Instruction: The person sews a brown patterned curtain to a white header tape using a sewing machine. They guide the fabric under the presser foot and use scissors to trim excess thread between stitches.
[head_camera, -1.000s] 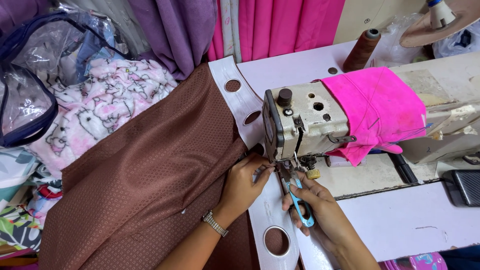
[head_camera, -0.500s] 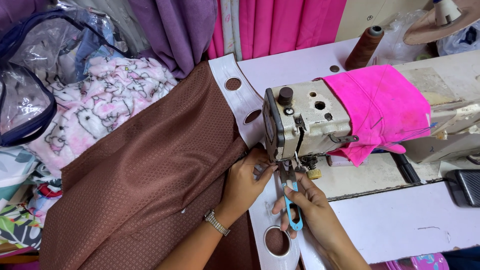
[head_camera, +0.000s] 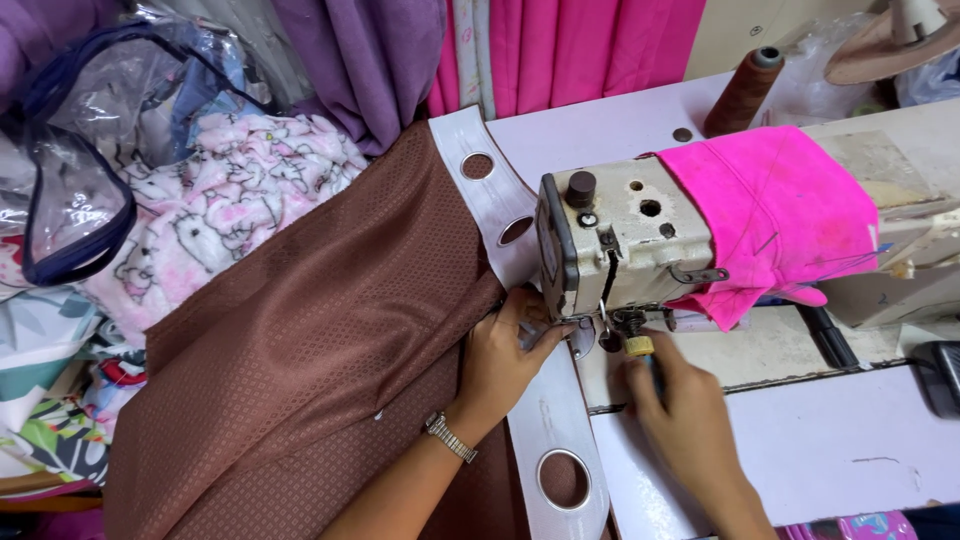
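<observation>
Head view looks down on a worn cream sewing machine (head_camera: 625, 245) standing on a pale table (head_camera: 840, 450). A bright pink cloth (head_camera: 780, 215) is draped over the machine's arm, and a brown thread cone (head_camera: 742, 92) stands behind it near the table's far edge.

A large piece of brown dotted fabric (head_camera: 300, 350) spreads from the lower left up to the machine, with a white eyelet tape (head_camera: 545, 430) running along its right edge (round holes show in the tape both above and below the needle area). The tape passes under the machine head.

The left hand (head_camera: 505, 355) lies on the fabric's edge just beside the presser foot, fingers curled and pressing the fabric and tape flat against the bed; a metal wristwatch (head_camera: 450, 437) sits on that wrist. The right hand (head_camera: 680, 410) rests on the table just in front of the needle area, its fingers closed round a small tool whose blue handle barely shows between them; what kind of tool it is cannot be told. Right above the fingertips sits a small yellow knob (head_camera: 639, 346) on the machine.

To the left, a pink-and-white fleece (head_camera: 230, 220) and a clear plastic bag with dark blue trim (head_camera: 70, 200) are piled up, with purple and pink curtains (head_camera: 520, 50) hanging behind.
</observation>
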